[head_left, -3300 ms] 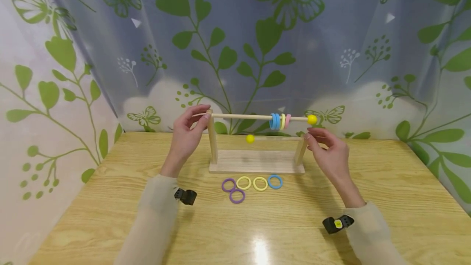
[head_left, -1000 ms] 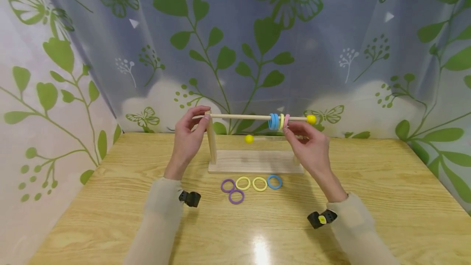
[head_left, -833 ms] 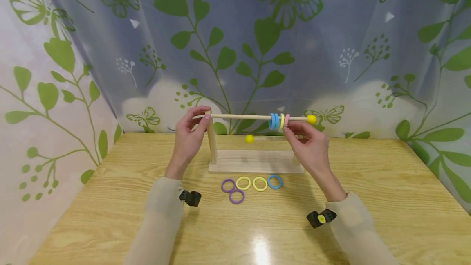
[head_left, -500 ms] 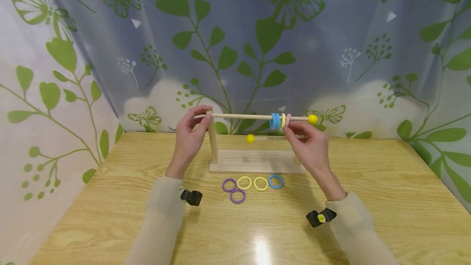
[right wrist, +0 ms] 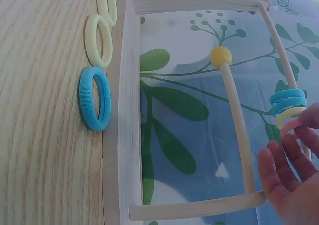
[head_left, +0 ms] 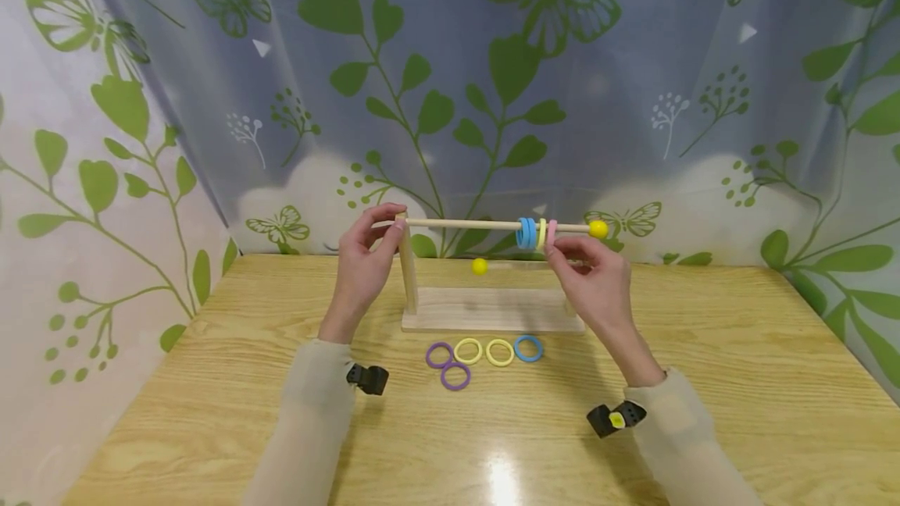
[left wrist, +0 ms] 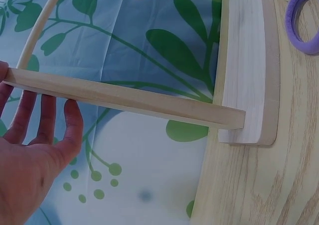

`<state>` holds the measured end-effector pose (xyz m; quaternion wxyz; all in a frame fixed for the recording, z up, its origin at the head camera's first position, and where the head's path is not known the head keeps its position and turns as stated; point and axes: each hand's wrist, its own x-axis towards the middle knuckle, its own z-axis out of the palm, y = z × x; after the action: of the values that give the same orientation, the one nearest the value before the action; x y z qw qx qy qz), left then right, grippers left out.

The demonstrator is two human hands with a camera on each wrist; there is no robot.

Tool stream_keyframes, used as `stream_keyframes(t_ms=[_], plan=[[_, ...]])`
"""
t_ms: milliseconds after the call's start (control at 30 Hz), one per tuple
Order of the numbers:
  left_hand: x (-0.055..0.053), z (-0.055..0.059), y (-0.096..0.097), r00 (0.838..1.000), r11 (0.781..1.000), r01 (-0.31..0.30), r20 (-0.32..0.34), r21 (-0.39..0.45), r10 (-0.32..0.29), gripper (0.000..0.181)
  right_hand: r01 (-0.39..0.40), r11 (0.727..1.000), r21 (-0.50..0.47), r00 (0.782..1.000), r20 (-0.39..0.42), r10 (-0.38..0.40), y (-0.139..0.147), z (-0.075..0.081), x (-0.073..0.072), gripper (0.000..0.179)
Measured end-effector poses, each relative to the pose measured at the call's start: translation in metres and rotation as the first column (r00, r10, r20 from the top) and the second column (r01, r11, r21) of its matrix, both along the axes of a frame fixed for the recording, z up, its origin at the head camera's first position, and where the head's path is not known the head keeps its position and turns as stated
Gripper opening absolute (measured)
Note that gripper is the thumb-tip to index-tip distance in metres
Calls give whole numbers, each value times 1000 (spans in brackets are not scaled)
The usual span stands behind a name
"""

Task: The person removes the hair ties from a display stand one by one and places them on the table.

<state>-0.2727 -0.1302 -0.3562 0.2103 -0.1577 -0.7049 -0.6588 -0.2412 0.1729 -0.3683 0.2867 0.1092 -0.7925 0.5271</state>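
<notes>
A wooden stand (head_left: 492, 309) has an upper rod (head_left: 460, 222) running right from its left post (head_left: 409, 272) to a yellow ball end (head_left: 598, 229). My left hand (head_left: 364, 256) grips the top of that post, fingers behind it in the left wrist view. With thumb and fingertips, my right hand (head_left: 598, 276) pinches a pink hair tie (right wrist: 290, 126) hanging on the upper rod. Left of it on the same rod hang a pale yellow hair tie (head_left: 541, 234) and blue hair ties (head_left: 524, 233). My right hand partly hides the right post.
A lower rod (right wrist: 237, 120) with a yellow ball (head_left: 480, 265) extends left from the right post. In front of the base lie two purple hair ties (head_left: 455, 375), two yellow ones (head_left: 500, 352) and a blue one (head_left: 529, 348). A patterned curtain (head_left: 450, 100) hangs behind the table (head_left: 394, 443).
My right hand has moved left from the right post to the pink hair tie and now pinches it. My left hand stays on the left post; the loose hair ties have not moved.
</notes>
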Motion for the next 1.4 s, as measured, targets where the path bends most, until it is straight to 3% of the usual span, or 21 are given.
stream_keyframes(t_ms=[800, 1400], plan=[[0, 0, 0, 1000, 1000, -8, 1, 3, 8, 24, 91, 996, 7, 996, -23, -91, 6, 0, 3, 15], [1, 0, 0, 1000, 1000, -2, -5, -5, 2, 24, 118, 993, 9, 992, -42, -117, 9, 1, 2, 15]])
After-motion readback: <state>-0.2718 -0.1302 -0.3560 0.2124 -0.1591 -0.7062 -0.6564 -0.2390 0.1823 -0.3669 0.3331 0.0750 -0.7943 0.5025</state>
